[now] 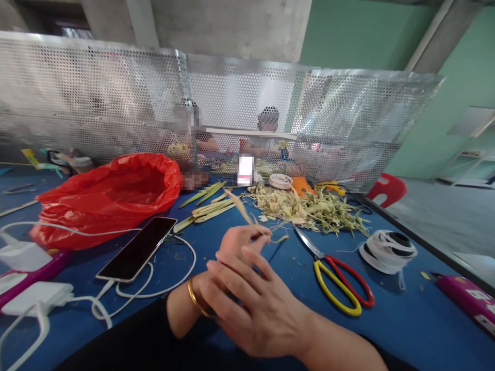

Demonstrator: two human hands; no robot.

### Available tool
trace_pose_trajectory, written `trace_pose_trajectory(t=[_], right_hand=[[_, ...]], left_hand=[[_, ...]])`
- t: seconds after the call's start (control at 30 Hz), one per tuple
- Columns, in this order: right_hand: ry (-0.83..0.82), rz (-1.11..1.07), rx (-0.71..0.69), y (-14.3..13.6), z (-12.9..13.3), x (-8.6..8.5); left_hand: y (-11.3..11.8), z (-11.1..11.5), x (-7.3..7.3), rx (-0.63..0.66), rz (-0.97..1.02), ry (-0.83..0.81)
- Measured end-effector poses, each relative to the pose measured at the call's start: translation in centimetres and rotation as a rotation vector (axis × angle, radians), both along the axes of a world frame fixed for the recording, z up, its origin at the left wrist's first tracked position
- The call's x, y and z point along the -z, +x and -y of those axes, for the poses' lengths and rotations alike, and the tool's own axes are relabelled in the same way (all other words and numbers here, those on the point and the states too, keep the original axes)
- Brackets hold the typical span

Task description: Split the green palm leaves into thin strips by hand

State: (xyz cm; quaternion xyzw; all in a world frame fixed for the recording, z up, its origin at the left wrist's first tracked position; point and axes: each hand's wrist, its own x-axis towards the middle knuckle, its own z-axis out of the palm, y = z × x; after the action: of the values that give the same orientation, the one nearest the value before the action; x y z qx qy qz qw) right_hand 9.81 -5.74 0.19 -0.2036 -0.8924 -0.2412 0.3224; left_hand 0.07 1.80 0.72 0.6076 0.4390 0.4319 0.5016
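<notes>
My left hand [235, 241], with a gold bangle at the wrist, is closed in a pinch on a pale, dry leaf strip [240, 208] that points up and away. A thin curled end of it sticks out to the right of the fingers. Across the back of my left hand and wrist lies my right hand [253, 304], its fingers stretched out and partly covering the left. Scissors [323, 257] with one red and one yellow handle lie spread apart just right of my hands. Beyond my fingertips are several pale green leaf strips [212, 210].
A heap of leaf scraps [305, 208] lies at the back right, by a white spool [389, 252]. On the left are a red plastic bag [104, 201], a phone [137, 250] and white cables. A perforated metal screen [240, 93] stands behind, with people beyond it.
</notes>
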Motion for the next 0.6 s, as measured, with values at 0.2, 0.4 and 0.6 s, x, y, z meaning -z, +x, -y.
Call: trace_pose_trajectory(t=[0.2,0.4,0.6], right_hand=[[0.002,-0.377,0.35,3.1,-3.1,-0.8],[-0.245,-0.215,0.552,4.5,-5.8,-0.1],[-0.249,-0.169,0.483,3.8,-4.9,0.2]], left_hand=[[-1.1,-1.0,-0.3,-0.002,0.474,-0.279],[-0.9,-0.6,-0.2,-0.062,0.417,-0.301],[-0.7,-0.9,0.3,-0.137,0.363,-0.271]])
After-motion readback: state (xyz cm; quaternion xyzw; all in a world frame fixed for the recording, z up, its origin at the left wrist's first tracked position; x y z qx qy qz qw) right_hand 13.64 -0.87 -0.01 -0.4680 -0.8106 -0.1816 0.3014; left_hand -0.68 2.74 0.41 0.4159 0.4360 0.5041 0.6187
